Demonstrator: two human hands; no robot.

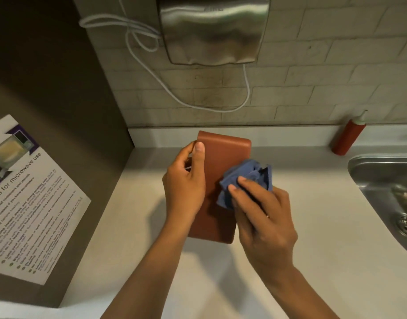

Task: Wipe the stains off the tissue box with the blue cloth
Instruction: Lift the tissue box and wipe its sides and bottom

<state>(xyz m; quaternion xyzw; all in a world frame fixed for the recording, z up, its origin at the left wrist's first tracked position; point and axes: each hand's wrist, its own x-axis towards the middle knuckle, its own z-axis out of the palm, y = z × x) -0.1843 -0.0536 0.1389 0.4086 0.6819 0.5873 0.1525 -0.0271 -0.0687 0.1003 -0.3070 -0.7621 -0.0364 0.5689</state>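
Note:
A brown leather-look tissue box (pixel 225 155) lies on the pale counter, its long side running away from me. My left hand (pixel 186 180) grips its left edge, thumb on top and fingers curled round the side. My right hand (pixel 264 217) holds a crumpled blue cloth (pixel 246 178) and presses it onto the right half of the box's top. The near right part of the box is hidden under that hand. No stains are plain to see on the visible surface.
A red squeeze bottle (pixel 348 137) stands at the back right by the wall. A steel sink (pixel 386 180) lies to the right. A brown side panel carries a microwave notice (pixel 30 199) on the left. A steel hand dryer (pixel 211 31) with a white cable (pixel 181 97) hangs above.

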